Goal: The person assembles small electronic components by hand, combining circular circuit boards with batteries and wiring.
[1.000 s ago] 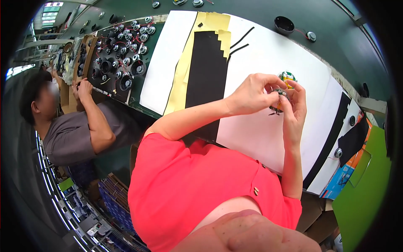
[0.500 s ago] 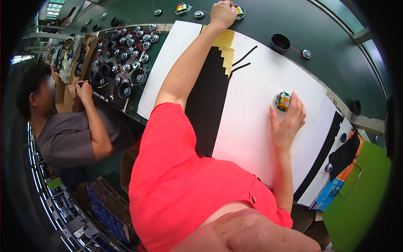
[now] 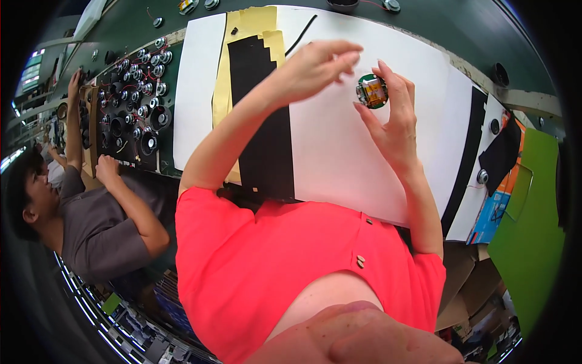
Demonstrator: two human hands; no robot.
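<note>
A round green circuit board (image 3: 372,91) with a yellow-wrapped block on it sits between the thumb and fingers of my right hand (image 3: 397,115), which grips it at its edge above the white sheet (image 3: 351,158). My left hand (image 3: 324,68) hovers just to the left of the board, fingers apart and slightly blurred, with nothing visible in them. Under my left forearm lie a black strip (image 3: 264,145) with a stepped end and yellow backing paper (image 3: 254,21). A thin black strip (image 3: 301,35) lies on the sheet beyond my left hand.
At left, many small speakers (image 3: 145,88) with red wires cover a dark board. A co-worker (image 3: 103,224) sits beside it. Another circuit board (image 3: 188,6) and a black cup (image 3: 344,5) are at the far edge. A green panel (image 3: 527,242) stands at right.
My left hand has come back from the far edge toward the circuit board. My right hand and the board have shifted left over the sheet. The view has tilted, and the co-worker's arm now reaches farther away.
</note>
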